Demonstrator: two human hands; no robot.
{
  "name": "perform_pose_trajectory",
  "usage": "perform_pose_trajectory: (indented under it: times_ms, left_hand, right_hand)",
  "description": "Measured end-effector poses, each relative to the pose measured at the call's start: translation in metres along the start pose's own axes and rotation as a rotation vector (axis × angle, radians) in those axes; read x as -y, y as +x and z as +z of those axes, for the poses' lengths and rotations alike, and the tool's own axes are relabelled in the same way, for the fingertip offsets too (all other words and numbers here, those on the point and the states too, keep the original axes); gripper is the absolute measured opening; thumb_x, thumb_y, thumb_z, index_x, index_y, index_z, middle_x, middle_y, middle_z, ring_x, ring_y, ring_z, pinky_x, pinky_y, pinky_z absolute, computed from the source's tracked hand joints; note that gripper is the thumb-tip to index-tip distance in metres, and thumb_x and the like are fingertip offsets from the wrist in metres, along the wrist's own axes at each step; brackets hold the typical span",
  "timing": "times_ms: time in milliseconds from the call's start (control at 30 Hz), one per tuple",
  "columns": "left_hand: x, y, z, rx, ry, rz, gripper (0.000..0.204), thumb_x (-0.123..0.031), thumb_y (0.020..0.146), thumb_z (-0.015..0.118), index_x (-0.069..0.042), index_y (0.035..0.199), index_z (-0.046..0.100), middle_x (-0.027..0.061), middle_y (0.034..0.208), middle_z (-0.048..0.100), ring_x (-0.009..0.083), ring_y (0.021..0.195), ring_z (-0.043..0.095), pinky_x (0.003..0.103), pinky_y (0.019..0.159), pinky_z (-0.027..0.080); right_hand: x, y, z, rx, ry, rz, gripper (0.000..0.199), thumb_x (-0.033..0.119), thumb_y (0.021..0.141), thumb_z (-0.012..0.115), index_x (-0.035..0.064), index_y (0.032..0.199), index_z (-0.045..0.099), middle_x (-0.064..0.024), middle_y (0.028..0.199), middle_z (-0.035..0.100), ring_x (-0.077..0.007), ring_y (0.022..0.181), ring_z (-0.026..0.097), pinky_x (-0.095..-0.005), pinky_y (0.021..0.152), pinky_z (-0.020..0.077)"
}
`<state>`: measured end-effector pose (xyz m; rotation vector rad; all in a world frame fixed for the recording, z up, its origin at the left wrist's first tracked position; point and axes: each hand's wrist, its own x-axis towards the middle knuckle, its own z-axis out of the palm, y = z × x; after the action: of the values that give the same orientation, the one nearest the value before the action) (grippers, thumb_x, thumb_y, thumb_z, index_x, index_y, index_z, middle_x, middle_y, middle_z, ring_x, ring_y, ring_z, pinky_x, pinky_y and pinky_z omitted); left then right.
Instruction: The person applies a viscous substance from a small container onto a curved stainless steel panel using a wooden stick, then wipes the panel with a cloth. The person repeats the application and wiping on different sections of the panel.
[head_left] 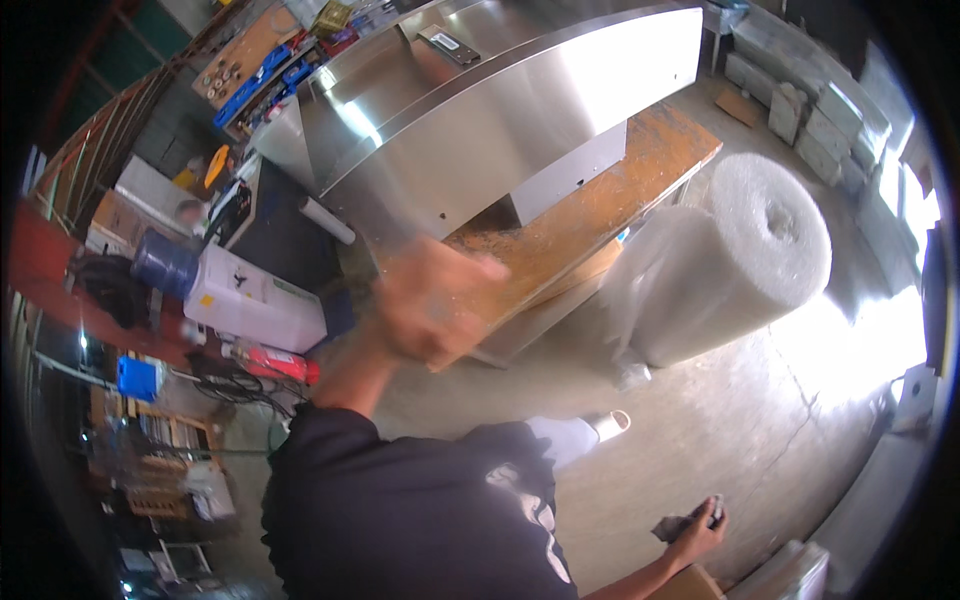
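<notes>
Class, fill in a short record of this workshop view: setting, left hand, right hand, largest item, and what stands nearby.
Setting: workshop with a concrete floor
Left hand: raised and motion-blurred in front of the wooden workbench; whether it holds anything cannot be told
Right hand: low at the person's side, its grip closed on a small dark object
Largest item: stainless steel hood lying on the workbench
Nearby: roll of bubble wrap on the floor right of the bench; white water dispenser with a blue bottle to the left
</notes>
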<state>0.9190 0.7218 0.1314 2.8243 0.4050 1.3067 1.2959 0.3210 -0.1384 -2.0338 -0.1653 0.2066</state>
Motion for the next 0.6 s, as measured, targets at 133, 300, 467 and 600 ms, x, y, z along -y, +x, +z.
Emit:
perform_pose_trajectory:
  times_ms: [133,300,467,600]
  left_hand:
    - [-0.033,0.033,0.135,0.064,-0.208,-0.345,0.056,-0.038,0.097,0.065,-0.001,0.138,0.058,0.0168,0.127,0.064,0.0318,0.101,0.068,0.04,0.082,0.055]
    - [-0.016,0.113,0.25,-0.106,-0.443,-0.666,0.07,-0.049,0.104,0.052,0.0,0.152,0.04,0.0208,0.144,0.05,0.0281,0.115,0.061,0.041,0.092,0.052]
    - [-0.006,0.196,0.335,0.082,-0.389,-0.584,0.072,-0.052,0.105,0.048,0.001,0.153,0.039,0.0232,0.144,0.049,0.035,0.125,0.054,0.045,0.102,0.047]
    - [-0.013,0.243,0.406,0.187,-0.256,-0.691,0.068,-0.049,0.106,0.048,0.0,0.152,0.039,0.0247,0.148,0.044,0.0397,0.135,0.045,0.049,0.112,0.039]
  right_hand:
    - [0.011,0.054,0.005,0.211,-0.033,-0.007,0.019,0.015,0.096,0.073,-0.0008,0.103,0.066,-0.0007,0.079,0.062,-0.0081,0.07,0.056,-0.024,0.061,0.0454]
    - [0.021,0.135,-0.032,0.072,0.012,0.161,0.022,0.016,0.093,0.076,-0.0019,0.102,0.067,-0.0022,0.081,0.063,-0.0095,0.07,0.057,-0.0251,0.063,0.0462]
    - [0.051,0.262,-0.06,-0.033,0.065,0.196,0.027,0.021,0.094,0.075,-0.0024,0.104,0.067,-0.0017,0.086,0.063,-0.0101,0.077,0.056,-0.0263,0.07,0.0472]
    - [0.043,0.376,-0.043,0.011,0.189,0.258,0.028,0.022,0.095,0.075,-0.0021,0.105,0.068,-0.0024,0.088,0.064,-0.0102,0.078,0.057,-0.0265,0.07,0.0477]
